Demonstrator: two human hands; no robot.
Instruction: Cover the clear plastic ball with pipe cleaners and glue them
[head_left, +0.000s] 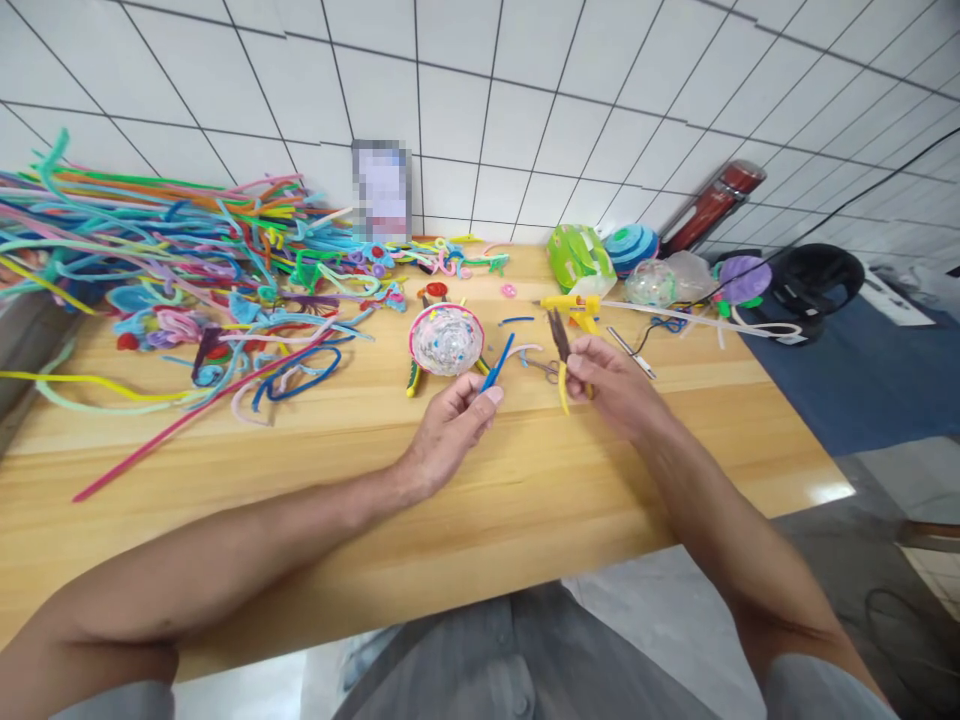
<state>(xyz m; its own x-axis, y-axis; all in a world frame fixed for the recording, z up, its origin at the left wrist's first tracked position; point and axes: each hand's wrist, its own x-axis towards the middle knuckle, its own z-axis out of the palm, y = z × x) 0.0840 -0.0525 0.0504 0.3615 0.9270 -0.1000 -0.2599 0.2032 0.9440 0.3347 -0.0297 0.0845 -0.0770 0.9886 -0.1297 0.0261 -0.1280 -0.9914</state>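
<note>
My left hand [450, 425] pinches a short blue pipe cleaner [498, 363] between thumb and fingers, holding it up over the wooden table [465, 500]. My right hand [607, 380] is closed round yellow-handled pliers [560, 360], whose dark jaws point up and away. The two hands are a short gap apart. Just behind them lies a clear round ball with a pink rim [446, 340], coloured beads showing inside.
A big heap of coloured pipe cleaners [187, 270] covers the table's left and back. A yellow glue gun [570, 303], scissors [541, 367], clear balls [651, 283], a green and a blue striped item and a black object [817, 280] sit at the right.
</note>
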